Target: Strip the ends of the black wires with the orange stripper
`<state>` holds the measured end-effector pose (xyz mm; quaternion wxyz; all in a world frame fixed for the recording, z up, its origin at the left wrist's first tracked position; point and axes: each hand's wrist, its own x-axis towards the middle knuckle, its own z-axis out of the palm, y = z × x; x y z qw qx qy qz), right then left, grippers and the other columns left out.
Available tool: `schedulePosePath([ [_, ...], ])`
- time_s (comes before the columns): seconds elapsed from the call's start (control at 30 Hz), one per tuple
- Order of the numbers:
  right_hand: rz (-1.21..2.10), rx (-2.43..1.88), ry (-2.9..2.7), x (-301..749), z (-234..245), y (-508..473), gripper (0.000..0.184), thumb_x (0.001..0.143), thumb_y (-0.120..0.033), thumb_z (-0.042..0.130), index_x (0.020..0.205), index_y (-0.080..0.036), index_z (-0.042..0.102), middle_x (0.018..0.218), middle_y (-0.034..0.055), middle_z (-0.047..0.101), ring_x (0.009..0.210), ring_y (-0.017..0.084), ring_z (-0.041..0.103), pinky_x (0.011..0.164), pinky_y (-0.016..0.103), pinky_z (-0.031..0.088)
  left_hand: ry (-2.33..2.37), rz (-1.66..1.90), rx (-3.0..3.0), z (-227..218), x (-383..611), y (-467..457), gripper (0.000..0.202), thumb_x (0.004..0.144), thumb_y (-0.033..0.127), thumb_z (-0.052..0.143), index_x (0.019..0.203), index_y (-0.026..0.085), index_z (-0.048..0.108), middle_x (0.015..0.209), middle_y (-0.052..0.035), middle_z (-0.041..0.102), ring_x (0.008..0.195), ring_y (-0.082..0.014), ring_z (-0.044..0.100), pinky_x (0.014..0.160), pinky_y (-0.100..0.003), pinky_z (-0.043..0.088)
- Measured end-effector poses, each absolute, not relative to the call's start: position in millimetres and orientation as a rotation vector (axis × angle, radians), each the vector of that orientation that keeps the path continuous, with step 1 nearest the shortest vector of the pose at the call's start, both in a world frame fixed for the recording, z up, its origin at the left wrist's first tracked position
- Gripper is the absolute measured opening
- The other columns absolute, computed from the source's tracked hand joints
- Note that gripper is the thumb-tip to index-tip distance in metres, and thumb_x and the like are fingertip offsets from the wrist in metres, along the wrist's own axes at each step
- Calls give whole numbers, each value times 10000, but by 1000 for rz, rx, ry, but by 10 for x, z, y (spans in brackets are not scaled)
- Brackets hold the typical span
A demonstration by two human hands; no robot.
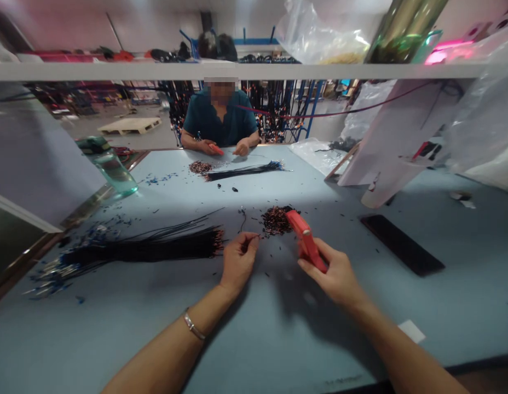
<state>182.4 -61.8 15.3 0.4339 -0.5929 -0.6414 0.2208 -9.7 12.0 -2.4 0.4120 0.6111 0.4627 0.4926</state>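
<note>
My right hand (334, 273) is closed around a red hand tool (305, 239) whose tip points up toward a small heap of copper-coloured wire scraps (275, 220). My left hand (240, 257) pinches a thin black wire (243, 219) that curls up from my fingertips. Left of that hand lies a thick bundle of black wires (155, 249) with stripped ends facing right.
A black flat phone-like slab (402, 244) lies at right on the blue table (254, 328). A person sits across the table with a red tool, another wire bundle (243, 171) and a scrap pile (200, 167). A green bottle (114, 169) stands far left. A shelf (237, 71) runs overhead.
</note>
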Motion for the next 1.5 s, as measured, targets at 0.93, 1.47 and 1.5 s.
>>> schedulePosePath([
  [0.93,113,-1892,-2411,2000,293,-663,349,731,-266,605,1067,-178,642,881,104,666,797,267,624,805,436,403,1260,1275,1435,-65,-128,168,187,766,333,583,755,150,623,635,35,540,597,-99,453,575,-188,363],
  [1.47,46,-2076,-2250,1983,238,-609,367,719,-359,612,1040,-186,648,874,106,699,766,272,643,737,394,419,1199,1314,1498,-78,-106,162,162,763,307,597,739,155,648,657,16,594,632,-112,511,582,-194,399],
  [1.5,19,-2166,-2181,1999,245,-595,365,733,-365,597,1041,-177,646,872,113,703,758,279,645,720,389,419,1183,1312,1516,-85,-105,164,159,762,306,601,741,158,656,676,9,615,650,-119,529,596,-200,406],
])
